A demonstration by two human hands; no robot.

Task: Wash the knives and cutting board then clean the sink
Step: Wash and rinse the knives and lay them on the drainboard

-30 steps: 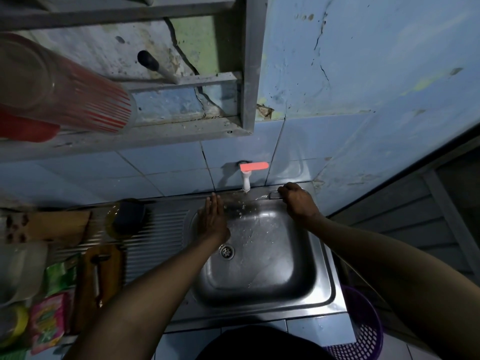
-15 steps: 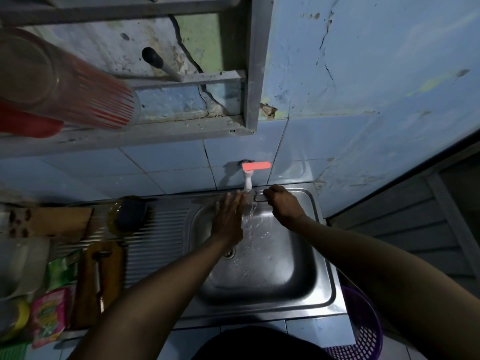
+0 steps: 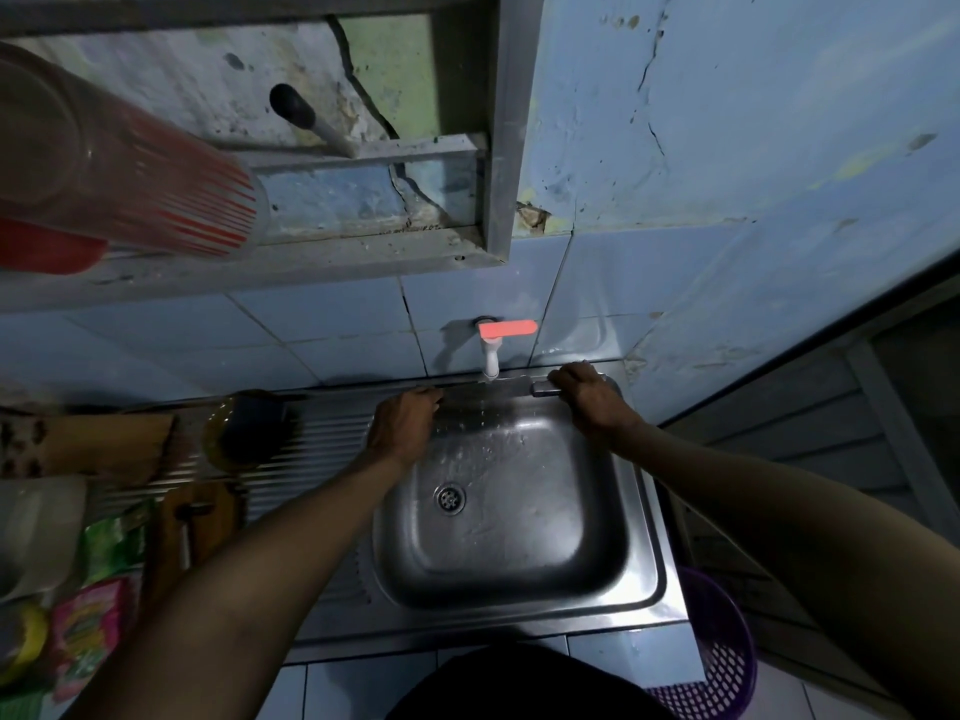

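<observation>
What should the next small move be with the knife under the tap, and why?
Probably draw the left hand back along the blade toward the handle. The right hand grips the knife under the tap above the sink, and the left fingers are at the blade's far end.
</observation>
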